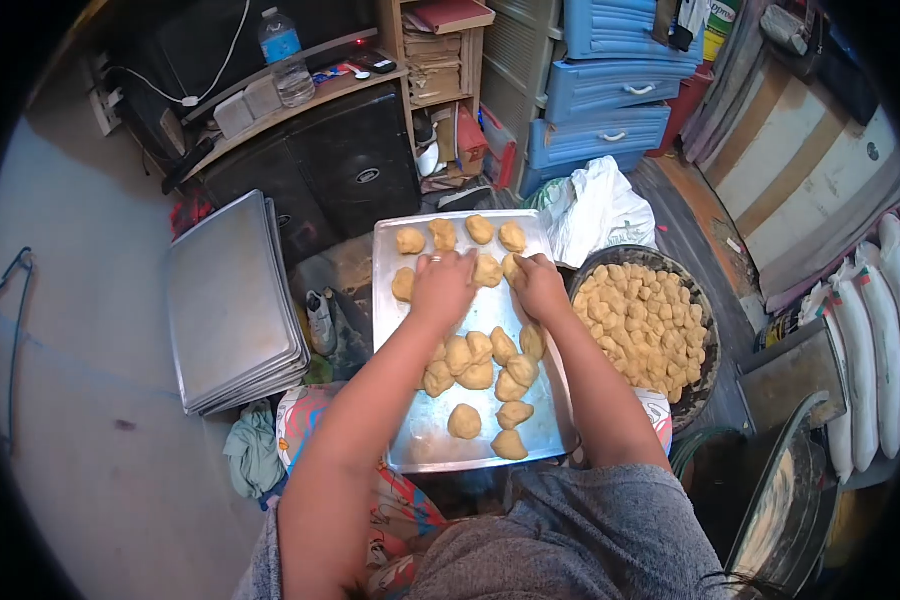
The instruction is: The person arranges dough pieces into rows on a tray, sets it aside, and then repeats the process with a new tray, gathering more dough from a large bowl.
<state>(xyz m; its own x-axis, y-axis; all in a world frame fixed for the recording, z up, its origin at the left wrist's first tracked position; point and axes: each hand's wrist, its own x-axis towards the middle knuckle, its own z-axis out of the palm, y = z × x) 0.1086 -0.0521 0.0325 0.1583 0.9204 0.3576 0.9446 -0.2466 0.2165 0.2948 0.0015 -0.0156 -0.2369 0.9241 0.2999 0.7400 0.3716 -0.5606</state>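
A metal baking tray (420,440) lies in front of me with balls of tan dough on it. My left hand (444,288) is on the second row, its fingers curled down over a dough ball that they mostly hide. A ring shows on one finger. My right hand (542,288) grips a dough ball (512,267) at the right end of that row. Between the hands sits another dough ball (488,270). A top row of dough balls (479,229) lies beyond them, and a loose cluster of dough pieces (475,362) is nearer to me.
A round tub (708,345) full of dough pieces stands to the right. Stacked metal trays (232,290) lean at the left. Behind are a white plastic bag (610,210), blue drawers (600,135) and a black cabinet (340,160) under a shelf with a water bottle (286,60).
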